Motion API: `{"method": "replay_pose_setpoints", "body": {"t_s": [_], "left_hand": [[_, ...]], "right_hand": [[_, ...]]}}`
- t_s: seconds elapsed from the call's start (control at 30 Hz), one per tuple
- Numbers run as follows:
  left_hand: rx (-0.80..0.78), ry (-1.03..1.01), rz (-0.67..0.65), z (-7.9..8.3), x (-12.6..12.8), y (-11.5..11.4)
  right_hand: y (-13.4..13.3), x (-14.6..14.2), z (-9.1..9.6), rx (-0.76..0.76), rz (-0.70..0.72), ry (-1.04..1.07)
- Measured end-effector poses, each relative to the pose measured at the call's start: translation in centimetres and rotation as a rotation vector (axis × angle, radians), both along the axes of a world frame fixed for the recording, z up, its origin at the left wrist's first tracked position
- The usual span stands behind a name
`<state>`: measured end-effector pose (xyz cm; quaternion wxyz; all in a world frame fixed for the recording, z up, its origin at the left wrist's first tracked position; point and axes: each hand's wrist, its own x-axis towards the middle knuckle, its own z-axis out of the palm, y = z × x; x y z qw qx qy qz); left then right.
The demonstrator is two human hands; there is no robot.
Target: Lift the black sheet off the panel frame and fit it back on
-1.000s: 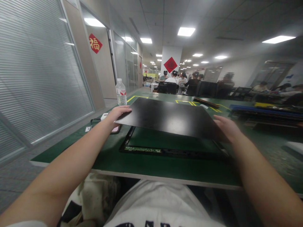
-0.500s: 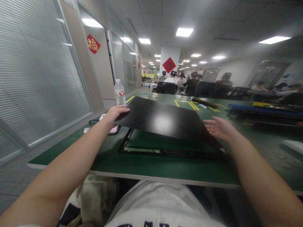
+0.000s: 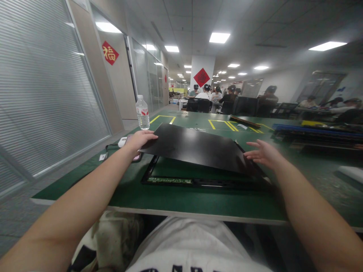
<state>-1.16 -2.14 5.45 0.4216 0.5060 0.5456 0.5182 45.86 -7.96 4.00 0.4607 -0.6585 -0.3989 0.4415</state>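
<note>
The fingers (image 3: 151, 136) of our left hand (image 3: 137, 141) were clamped on the left edge of one black panel (image 3: 195, 145); those curled beneath it were hidden from us. Our right hand (image 3: 265, 154) had its fingers spread apart beside the panel's right edge, and we could not tell whether any fingertip touched it. The panel slanted above one black frame (image 3: 210, 183), its left end higher than its right, and covered most of the frame's far side. We could not make out whether its lower right corner met the frame, since that area was dark and blurred. One green circuit strip (image 3: 170, 181) showed in the frame's near side. The frame lay on the green table (image 3: 170, 200).

Beyond our left hand we counted one water bottle (image 3: 143, 113), upright, and one phone (image 3: 137, 157), partly behind our wrist. One long dark bar (image 3: 245, 121) lay toward the back. At the right, a pile of bars (image 3: 317, 132), one of them blue, was too smeared to count, and one white object (image 3: 351, 174) was cut off by the edge. Two large red diamond signs hung beyond, one on a door, one on a pillar. Several seated people (image 3: 204, 94) overlapped too much for a sure count.
</note>
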Motion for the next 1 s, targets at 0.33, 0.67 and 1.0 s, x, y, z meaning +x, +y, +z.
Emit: {"method": "replay_pose_setpoints", "body": {"t_s": [0.33, 0.67, 1.0], "left_hand": [[-0.010, 0.208, -0.041, 0.3, 1.1, -1.2], [0.048, 0.263, -0.153, -1.8, 1.3, -0.1], [0.036, 0.241, -0.130, -2.2, 1.7, -0.1]], "right_hand": [[0.7, 0.2, -1.0, -0.011, -0.064, -0.115], [1.0, 1.2, -1.3, -0.007, -0.108, -0.196], [1.1, 1.7, -1.7, 0.019, -0.098, -0.240]]}}
